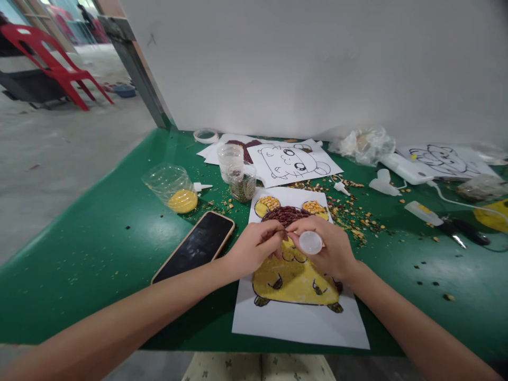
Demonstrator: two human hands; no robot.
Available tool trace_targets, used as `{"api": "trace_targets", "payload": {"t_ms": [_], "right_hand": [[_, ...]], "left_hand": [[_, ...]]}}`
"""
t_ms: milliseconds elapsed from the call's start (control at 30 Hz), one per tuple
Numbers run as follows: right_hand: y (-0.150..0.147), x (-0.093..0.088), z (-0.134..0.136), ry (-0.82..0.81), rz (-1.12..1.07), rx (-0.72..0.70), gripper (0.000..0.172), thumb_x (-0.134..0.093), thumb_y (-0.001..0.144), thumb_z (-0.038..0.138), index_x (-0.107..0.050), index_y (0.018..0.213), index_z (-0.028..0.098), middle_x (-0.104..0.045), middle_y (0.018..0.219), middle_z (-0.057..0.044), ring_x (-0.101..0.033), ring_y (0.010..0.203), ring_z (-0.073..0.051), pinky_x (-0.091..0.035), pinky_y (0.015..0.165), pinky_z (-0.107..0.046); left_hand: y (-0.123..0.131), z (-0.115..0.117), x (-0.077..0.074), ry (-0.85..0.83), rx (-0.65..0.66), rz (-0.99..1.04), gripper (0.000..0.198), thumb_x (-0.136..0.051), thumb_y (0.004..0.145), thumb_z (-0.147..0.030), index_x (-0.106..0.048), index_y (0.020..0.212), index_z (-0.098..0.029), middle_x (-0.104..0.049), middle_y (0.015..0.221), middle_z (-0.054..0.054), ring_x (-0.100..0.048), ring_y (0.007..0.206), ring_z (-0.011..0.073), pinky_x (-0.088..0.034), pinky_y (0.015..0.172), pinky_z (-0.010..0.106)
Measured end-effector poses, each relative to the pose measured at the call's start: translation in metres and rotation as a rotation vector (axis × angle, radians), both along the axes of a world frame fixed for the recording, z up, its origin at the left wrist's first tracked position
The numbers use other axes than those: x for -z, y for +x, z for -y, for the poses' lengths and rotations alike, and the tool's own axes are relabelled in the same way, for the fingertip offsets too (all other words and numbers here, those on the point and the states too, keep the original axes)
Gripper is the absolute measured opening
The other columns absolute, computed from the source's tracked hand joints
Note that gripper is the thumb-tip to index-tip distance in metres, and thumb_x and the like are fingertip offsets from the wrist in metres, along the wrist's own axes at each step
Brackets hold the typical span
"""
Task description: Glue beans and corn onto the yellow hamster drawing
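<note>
My right hand (331, 246) is wrapped round a small white glue bottle (310, 242), whose round base faces me. The fingertips of my left hand (260, 241) are pinched close to those of my right; whatever lies between them is too small to make out. Both hands are over a paper sheet (257, 323) with an outlined animal picture. Dark red beans (286, 215) cover the top of its head, corn kernels (270, 202) partly fill the ears, and fine yellow grain (293, 280) fills the body. My hands hide the middle of the face.
Left of the sheet lies a phone (194, 246), behind it a tipped clear jar (170, 185) with yellow grain. Clear cups (243, 185) stand near another drawing (293, 161). Loose seeds (357, 217) are scattered at right, near a glue gun (407, 169) and black-handled pliers (456, 233).
</note>
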State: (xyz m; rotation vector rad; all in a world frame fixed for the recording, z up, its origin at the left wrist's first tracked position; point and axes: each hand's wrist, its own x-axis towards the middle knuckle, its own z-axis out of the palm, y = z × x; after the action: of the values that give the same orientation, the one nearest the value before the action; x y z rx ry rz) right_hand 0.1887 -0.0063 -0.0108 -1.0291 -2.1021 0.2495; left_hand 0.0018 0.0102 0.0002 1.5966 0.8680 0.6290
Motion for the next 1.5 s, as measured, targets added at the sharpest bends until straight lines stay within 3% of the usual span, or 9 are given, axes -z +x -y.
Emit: {"api": "trace_targets", "payload": {"t_ms": [233,433,633,933,1067,1500], "right_hand": [[0.004,-0.002,-0.002,0.155,0.123,-0.069,0.016,-0.053,0.079,0.012,-0.051,0.092,0.021,-0.066,0.090,-0.003,-0.060,0.079,-0.016,-0.048,0.070,-0.029],[0.004,-0.004,-0.002,0.302,0.222,-0.118,0.012,-0.049,0.084,0.015,-0.051,0.095,0.017,-0.067,0.089,-0.008,-0.061,0.082,-0.019,-0.050,0.071,-0.032],[0.000,-0.001,0.001,0.259,0.155,-0.077,0.009,-0.051,0.083,0.014,-0.051,0.091,0.019,-0.067,0.088,-0.006,-0.061,0.078,-0.017,-0.050,0.070,-0.030],[-0.001,0.001,0.004,0.120,0.044,-0.027,0.015,-0.058,0.077,0.012,-0.052,0.086,0.022,-0.067,0.087,0.000,-0.061,0.076,-0.015,-0.048,0.068,-0.028],[-0.002,-0.001,0.005,0.042,-0.041,0.028,0.013,-0.059,0.076,0.013,-0.053,0.082,0.023,-0.066,0.084,0.001,-0.062,0.076,-0.014,-0.048,0.067,-0.027],[-0.002,-0.009,-0.001,0.041,-0.152,0.186,0.011,-0.061,0.076,0.018,-0.051,0.078,0.023,-0.065,0.080,0.000,-0.063,0.076,-0.016,-0.049,0.069,-0.028]], "left_hand": [[0.001,0.000,0.004,0.098,-0.022,-0.050,0.016,-0.041,0.087,-0.026,-0.054,0.088,-0.016,-0.061,0.059,-0.001,-0.053,0.052,0.0101,-0.038,0.049,0.018],[0.001,-0.001,0.002,0.287,-0.014,-0.157,0.016,-0.041,0.087,-0.022,-0.054,0.079,-0.015,-0.063,0.059,-0.001,-0.051,0.052,0.0084,-0.035,0.049,0.016],[-0.001,0.002,0.001,0.347,-0.025,-0.170,0.014,-0.043,0.084,-0.018,-0.051,0.073,-0.015,-0.060,0.057,-0.003,-0.045,0.049,0.0059,-0.031,0.047,0.015],[0.001,0.001,0.000,0.311,-0.066,-0.136,0.011,-0.045,0.076,-0.013,-0.052,0.069,-0.014,-0.051,0.052,-0.006,-0.041,0.049,0.0055,-0.030,0.047,0.016],[0.001,0.000,0.000,0.292,-0.069,-0.113,0.011,-0.045,0.077,-0.013,-0.054,0.071,-0.014,-0.055,0.055,-0.004,-0.045,0.050,0.0063,-0.032,0.047,0.016],[0.003,0.000,0.002,0.152,-0.069,-0.069,0.010,-0.047,0.080,-0.021,-0.055,0.079,-0.016,-0.060,0.056,-0.002,-0.055,0.052,0.0094,-0.040,0.051,0.018]]}}
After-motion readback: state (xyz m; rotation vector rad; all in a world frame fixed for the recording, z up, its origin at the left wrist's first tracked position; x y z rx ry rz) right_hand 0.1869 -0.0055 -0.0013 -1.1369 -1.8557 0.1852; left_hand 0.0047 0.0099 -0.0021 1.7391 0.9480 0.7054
